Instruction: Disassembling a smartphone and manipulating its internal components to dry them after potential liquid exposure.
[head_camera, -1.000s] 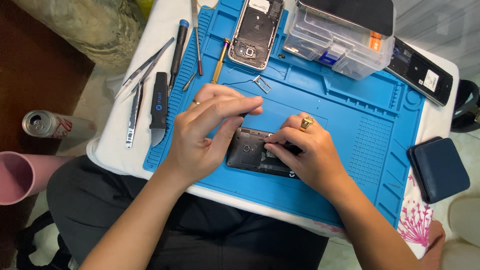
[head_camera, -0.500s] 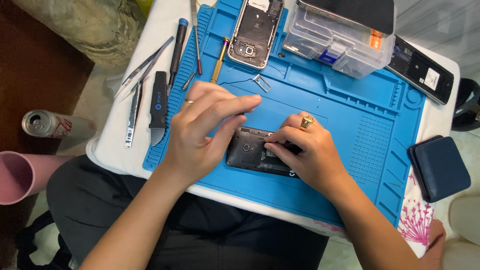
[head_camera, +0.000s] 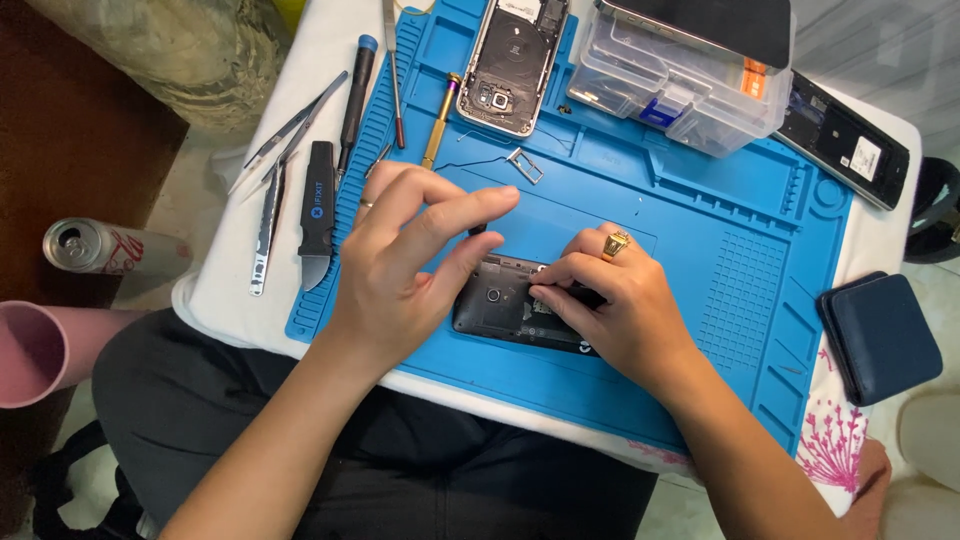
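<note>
My right hand (head_camera: 618, 310) is pinched down on the dark opened phone (head_camera: 505, 305), thumb and forefinger tips closed on something small at its right half; what exactly sits between them is too small to tell. My left hand (head_camera: 405, 265) is loose, fingers spread, holding nothing, thumb side resting against the phone's left end.

Phone lies flat on the blue work mat (head_camera: 700, 230), long axis running 9 to 3, slightly tilted. From the left hand it sits at 3 o'clock, touching. Right hand is the nearer one: it is directly on top and hides the phone's right end.

Outward: small metal tray frame (head_camera: 524, 165) at 12 from the phone, well apart. Second opened phone (head_camera: 512, 62) further at 12, gold-handled driver (head_camera: 439, 120) beside it. Clear parts box (head_camera: 680, 85) at 1. Black pry tool (head_camera: 317, 212) and tweezers (head_camera: 268, 235) at 9, off the mat's left edge. Dark blue case (head_camera: 880, 335) at 3, partly off the table.
</note>
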